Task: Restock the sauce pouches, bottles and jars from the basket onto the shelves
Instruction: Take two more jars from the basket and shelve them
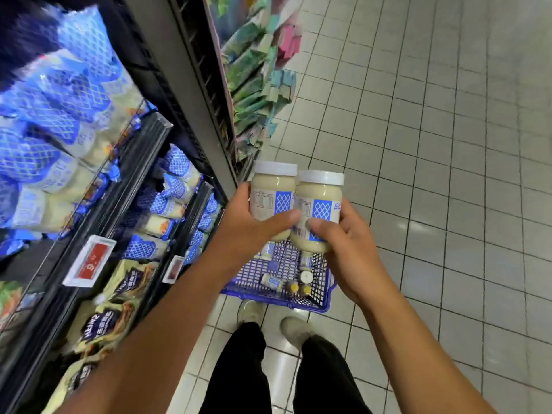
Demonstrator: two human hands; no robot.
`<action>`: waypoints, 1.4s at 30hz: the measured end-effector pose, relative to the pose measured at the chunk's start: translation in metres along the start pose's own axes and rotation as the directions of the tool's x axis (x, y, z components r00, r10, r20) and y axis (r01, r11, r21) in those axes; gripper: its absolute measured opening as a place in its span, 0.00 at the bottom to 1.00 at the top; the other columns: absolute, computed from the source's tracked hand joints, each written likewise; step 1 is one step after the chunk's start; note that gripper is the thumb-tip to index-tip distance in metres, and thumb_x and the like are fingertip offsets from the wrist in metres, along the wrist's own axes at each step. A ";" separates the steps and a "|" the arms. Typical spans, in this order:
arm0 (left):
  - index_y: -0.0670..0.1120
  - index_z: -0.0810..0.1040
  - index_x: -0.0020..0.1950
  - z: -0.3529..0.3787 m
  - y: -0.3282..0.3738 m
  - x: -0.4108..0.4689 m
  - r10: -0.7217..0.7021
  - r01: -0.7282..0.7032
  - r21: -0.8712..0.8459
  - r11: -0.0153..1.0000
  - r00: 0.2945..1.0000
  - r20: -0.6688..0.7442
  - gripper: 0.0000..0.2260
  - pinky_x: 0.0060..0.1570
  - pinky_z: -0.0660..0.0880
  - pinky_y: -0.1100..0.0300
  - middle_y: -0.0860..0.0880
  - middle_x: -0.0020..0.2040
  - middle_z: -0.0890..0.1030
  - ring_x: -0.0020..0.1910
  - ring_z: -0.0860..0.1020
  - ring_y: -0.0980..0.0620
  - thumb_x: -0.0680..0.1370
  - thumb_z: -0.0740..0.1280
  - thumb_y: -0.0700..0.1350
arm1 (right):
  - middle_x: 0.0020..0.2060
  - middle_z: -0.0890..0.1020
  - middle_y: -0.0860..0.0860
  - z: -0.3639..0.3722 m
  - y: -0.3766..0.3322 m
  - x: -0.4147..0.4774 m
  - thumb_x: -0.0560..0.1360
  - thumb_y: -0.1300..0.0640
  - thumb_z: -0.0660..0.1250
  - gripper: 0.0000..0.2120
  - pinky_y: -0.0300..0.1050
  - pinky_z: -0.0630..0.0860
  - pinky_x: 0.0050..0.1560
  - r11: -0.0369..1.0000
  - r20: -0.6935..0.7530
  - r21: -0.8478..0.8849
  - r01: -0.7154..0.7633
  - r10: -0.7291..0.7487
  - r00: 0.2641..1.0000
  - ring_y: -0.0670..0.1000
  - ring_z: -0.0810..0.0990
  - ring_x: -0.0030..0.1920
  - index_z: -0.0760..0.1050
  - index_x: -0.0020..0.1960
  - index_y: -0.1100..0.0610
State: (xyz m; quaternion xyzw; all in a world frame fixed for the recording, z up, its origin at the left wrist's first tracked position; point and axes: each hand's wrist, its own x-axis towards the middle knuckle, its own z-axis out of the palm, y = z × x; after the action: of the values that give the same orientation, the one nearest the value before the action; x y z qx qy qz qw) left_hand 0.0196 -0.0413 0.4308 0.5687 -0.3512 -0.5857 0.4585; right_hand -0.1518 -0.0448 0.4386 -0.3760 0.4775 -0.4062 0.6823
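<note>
Shelves (143, 162) are running along the person's left, carrying blue-patterned pouches (59, 138) higher up and dark-labelled pouches (128, 282) lower down; no jars of this kind are showing on them in this view. The blue basket (268, 295) is sitting on the tiled floor (418, 174) just ahead of the person's shoes, with a few small bottles (306, 276) lying on its bottom.

Two white-lidded jars of pale sauce are being held upright above the basket, side by side and touching: the left jar (268, 189) and the right jar (319, 195). Judging by this, the person is working through the carrying step, with the jars out of the basket and not yet shelved. The next move is calling for a turn toward the shelves, finding the spot where these jars belong, and setting each one down upright without knocking the pouches. With both hands full, one jar will probably be going in at a time.

The left hand (248, 225) is wrapping the left jar, its grip clamped round the label with the thumb (286, 218) lying across the front. The right hand (355, 255) is cupping the right jar low down, its grip likewise closed on it, with the thumb pressing on the label and the fingers hidden behind the jar.
</note>
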 end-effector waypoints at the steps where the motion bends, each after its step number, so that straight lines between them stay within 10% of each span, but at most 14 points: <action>1: 0.48 0.75 0.60 -0.002 0.006 -0.010 0.013 -0.013 -0.003 1.000 0.999 -0.034 0.30 0.44 0.80 0.60 0.51 0.50 0.86 0.49 0.85 0.52 0.61 0.79 0.53 | 0.52 0.85 0.58 0.004 -0.005 -0.002 0.66 0.51 0.73 0.21 0.57 0.80 0.52 1.000 0.033 -0.020 0.005 -0.005 0.999 0.61 0.85 0.53 0.78 0.59 0.50; 10: 0.47 0.76 0.55 -0.016 0.037 -0.106 0.111 -0.158 -0.085 0.984 0.907 -0.405 0.28 0.32 0.77 0.64 0.52 0.42 0.86 0.38 0.83 0.56 0.60 0.79 0.53 | 0.48 0.87 0.55 0.045 -0.041 -0.029 0.64 0.52 0.73 0.18 0.46 0.80 0.42 0.994 0.413 -0.099 0.051 -0.005 0.911 0.54 0.86 0.46 0.81 0.54 0.47; 13: 0.47 0.76 0.60 -0.021 0.036 -0.147 0.115 -0.198 -0.113 0.974 0.855 -0.505 0.30 0.41 0.81 0.53 0.47 0.50 0.86 0.47 0.85 0.48 0.62 0.79 0.53 | 0.46 0.87 0.55 0.059 -0.046 -0.046 0.65 0.53 0.72 0.18 0.41 0.79 0.39 0.987 0.526 -0.131 0.091 -0.008 0.850 0.51 0.86 0.43 0.81 0.55 0.49; 21: 0.48 0.77 0.60 -0.026 0.029 -0.261 0.128 -0.319 -0.097 0.943 0.616 -0.777 0.32 0.43 0.81 0.58 0.47 0.50 0.86 0.47 0.84 0.49 0.58 0.78 0.55 | 0.49 0.87 0.56 0.108 -0.041 -0.115 0.67 0.58 0.69 0.20 0.51 0.82 0.47 0.960 0.762 -0.219 0.176 0.055 0.645 0.57 0.85 0.49 0.78 0.59 0.56; 42: 0.45 0.75 0.63 -0.022 -0.045 -0.657 0.118 -0.434 0.081 0.897 0.058 -0.991 0.33 0.53 0.80 0.47 0.44 0.54 0.84 0.54 0.83 0.43 0.62 0.78 0.54 | 0.52 0.86 0.57 0.242 0.059 -0.441 0.65 0.55 0.71 0.26 0.52 0.82 0.48 0.978 0.983 -0.182 0.099 0.178 0.049 0.58 0.85 0.52 0.76 0.63 0.54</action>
State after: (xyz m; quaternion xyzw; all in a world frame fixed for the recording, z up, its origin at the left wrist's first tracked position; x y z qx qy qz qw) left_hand -0.0090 0.5911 0.6129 0.6714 0.0111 0.0008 0.7410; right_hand -0.0031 0.4112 0.6008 -0.6050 -0.0767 0.0344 0.7917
